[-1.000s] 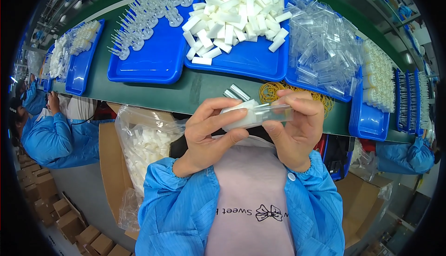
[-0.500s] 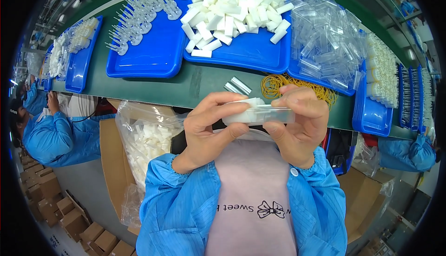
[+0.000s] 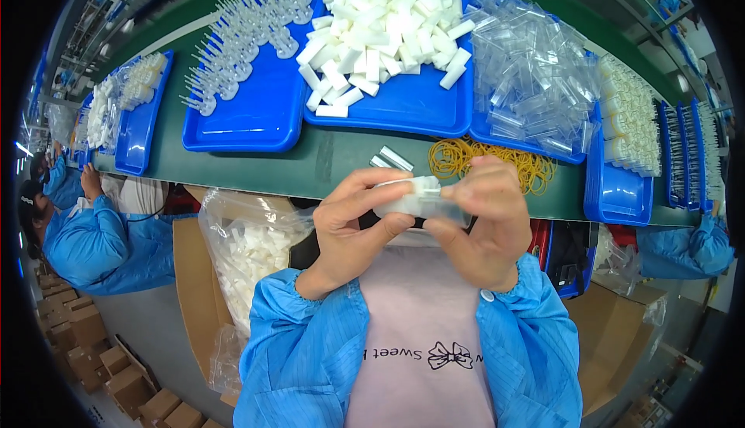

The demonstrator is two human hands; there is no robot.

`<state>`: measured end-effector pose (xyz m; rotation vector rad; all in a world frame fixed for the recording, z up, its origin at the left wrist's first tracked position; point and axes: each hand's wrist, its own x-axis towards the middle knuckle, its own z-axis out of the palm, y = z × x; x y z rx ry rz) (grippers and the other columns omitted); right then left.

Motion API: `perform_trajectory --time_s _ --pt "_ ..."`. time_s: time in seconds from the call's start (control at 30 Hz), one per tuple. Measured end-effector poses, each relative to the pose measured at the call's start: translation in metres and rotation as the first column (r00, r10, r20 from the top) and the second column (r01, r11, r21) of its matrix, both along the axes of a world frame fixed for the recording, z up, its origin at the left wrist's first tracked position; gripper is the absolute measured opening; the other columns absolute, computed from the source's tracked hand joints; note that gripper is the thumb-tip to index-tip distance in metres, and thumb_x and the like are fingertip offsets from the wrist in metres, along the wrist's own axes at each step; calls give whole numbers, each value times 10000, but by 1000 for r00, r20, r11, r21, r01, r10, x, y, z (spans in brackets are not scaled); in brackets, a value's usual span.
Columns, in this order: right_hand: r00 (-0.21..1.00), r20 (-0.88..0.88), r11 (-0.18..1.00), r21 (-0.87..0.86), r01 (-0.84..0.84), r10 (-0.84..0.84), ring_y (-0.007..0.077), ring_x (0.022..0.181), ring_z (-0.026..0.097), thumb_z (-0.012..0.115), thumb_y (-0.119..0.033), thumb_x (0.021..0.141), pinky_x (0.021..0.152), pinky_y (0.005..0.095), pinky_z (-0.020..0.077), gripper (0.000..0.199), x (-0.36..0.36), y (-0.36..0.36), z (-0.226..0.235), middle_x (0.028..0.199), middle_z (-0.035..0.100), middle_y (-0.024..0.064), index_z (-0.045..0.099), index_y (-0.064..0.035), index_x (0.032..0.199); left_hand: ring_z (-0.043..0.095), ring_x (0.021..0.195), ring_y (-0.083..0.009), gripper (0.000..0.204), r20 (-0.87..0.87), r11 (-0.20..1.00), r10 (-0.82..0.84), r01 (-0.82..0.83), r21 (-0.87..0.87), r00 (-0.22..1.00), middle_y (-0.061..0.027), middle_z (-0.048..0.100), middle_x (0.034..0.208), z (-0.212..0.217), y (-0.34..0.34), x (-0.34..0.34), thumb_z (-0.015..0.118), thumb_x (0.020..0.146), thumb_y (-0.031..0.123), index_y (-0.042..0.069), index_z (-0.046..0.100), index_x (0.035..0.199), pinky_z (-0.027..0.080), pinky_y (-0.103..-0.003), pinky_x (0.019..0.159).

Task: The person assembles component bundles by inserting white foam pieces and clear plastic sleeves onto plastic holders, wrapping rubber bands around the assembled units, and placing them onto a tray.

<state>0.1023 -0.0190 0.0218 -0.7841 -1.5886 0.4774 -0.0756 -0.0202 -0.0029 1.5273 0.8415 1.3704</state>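
Observation:
My left hand (image 3: 353,226) is closed around a white, blocky piece (image 3: 424,188), with its thumb below and fingers above. My right hand (image 3: 489,222) meets it from the right, its fingertips somewhat smeared by motion. Between the two hands is a clear plastic sleeve (image 3: 445,210), pinched by my right thumb and fingers against the white piece. How far one sits inside the other I cannot tell. Just beyond my hands, two short silvery tubes (image 3: 392,158) lie on the green table (image 3: 318,168), beside a heap of yellow rubber bands (image 3: 535,170).
Blue trays hold clear stemmed parts (image 3: 248,48), white blocks (image 3: 380,36), clear plastic sleeves (image 3: 535,71) and, at right, white round parts (image 3: 630,121). A bag of white pieces (image 3: 260,253) stands in a carton left of me. Co-workers in blue (image 3: 93,238) sit at the sides.
My right hand has shifted slightly left and its fingers have curled in. The clear sleeve now shows less between my hands. The view has tipped a little.

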Motion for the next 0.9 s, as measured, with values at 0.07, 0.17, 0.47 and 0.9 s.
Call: perform_trajectory --time_s 0.07,0.17,0.47,0.9 --pt "993 111 995 97 38 -49 229 769 564 844 -105 641 792 398 438 402 -2 -4 6 886 630 43 608 -78 966 608 1022 -224 374 19 1000 -8 8 -7 1000 -145 631 1118 -2 0 0 774 725 27 38 686 1089 494 -302 845" --pt "996 79 999 -10 -40 41 200 872 538 814 -119 700 866 431 391 424 3 -6 5 954 625 52 561 -100 1040 609 1026 -231 372 17 997 24 -25 68 1000 -149 627 1125 -2 -1 2 779 712 14 38 692 1073 487 -312 872" --pt "1000 12 996 -90 8 -7 217 763 554 830 -66 640 679 321 396 373 1 -1 7 855 621 80 628 -56 954 626 1024 -243 695 -51 981 145 -137 136 988 -159 654 1124 -8 0 2 816 660 18 -1 510 1284 494 -351 875" --pt "950 266 927 370 54 -162 136 780 489 760 -94 650 715 332 402 422 -4 -13 0 1019 651 -23 655 -250 1028 593 1114 -304 627 83 973 93 -108 205 992 -183 616 1193 -17 3 5 788 676 -29 17 536 1249 466 -395 954"
